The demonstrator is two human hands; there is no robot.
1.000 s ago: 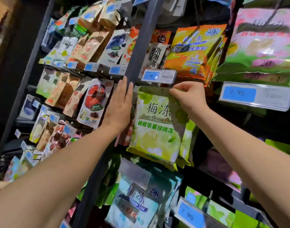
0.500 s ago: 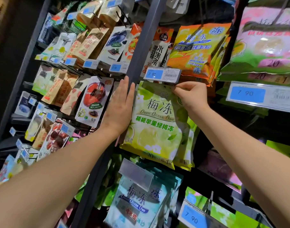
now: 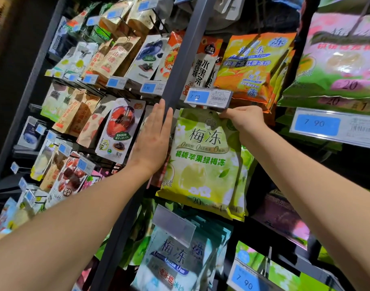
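Hanging job: the work looks like seating or straightening the front green plum-jelly pouch (image 3: pixel 203 160) on its peg in a shop snack rack
Pouch place: it hangs upright at mid-height, right of the grey upright post (image 3: pixel 179 66), with its top edge just under the blue price tag (image 3: pixel 208 97) marked 7.90; more green pouches of the same kind hang right behind it
Right hand: the right hand (image 3: pixel 246 120) has its fingers curled over the pouch's top right edge and pinches it just beneath the tag
Left hand: the left hand (image 3: pixel 153 141) is flat, with straight fingers held together, and lies over the post with its palm at the pouch's left edge; it grips nothing, and I cannot tell whether it presses on the pouch
Peg: hidden behind the tag and the right hand, so I cannot see whether the pouch's hole is on it
Neighbours: orange pouches (image 3: pixel 253 66) hang above to the right, and teal pouches (image 3: pixel 175 255) hang below, nearer
Done, as judged: the pouch is raised to its row, faces forward and lines up with the stack behind it
Left, as judged: confirm the top is on the peg, let the pouch settle flat against the stack, then let go with both hands
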